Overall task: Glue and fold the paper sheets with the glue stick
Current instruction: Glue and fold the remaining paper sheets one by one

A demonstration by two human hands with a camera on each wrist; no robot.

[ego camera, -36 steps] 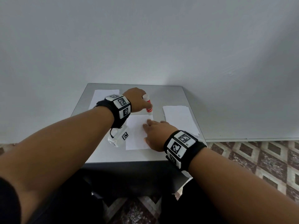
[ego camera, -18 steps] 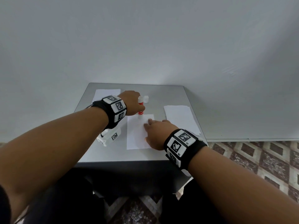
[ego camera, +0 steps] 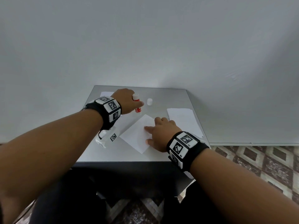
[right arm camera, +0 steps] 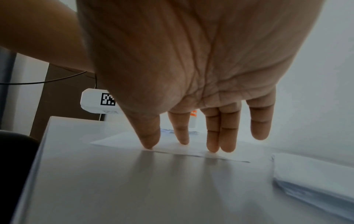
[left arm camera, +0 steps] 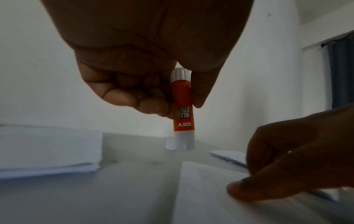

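The left hand (ego camera: 125,101) has its fingers and thumb curled round the orange-and-white plastic glue stick (left arm camera: 183,109), which it holds upright with the twist knob at the top and the uncapped clear end pointing down, just above the bare grey tabletop (ego camera: 168,97) and apart from the paper. In the head view the stick (ego camera: 137,105) stands just past the far corner of the single white paper sheet (ego camera: 135,135), which lies turned at an angle so that one corner points towards the far edge of the table and another towards the near edge. The right hand (ego camera: 159,135) lies flat on this sheet with straight, spread fingers (right arm camera: 220,136); the thumb and three fingertips press down along the sheet's right-hand edge, while the little finger is lifted clear. The small white round cap (ego camera: 149,101) stands alone on the table beyond the sheet, just right of the glue stick, with bare grey surface around it. A thick pile of white paper sheets (ego camera: 184,122) lies along the right edge of the table, well apart from the cap and close beside the right hand. A second white pile (left arm camera: 47,150) sits at the far left corner, mostly hidden behind the left wrist in the head view. The near strip of tabletop between the angled sheet and the front edge is bare
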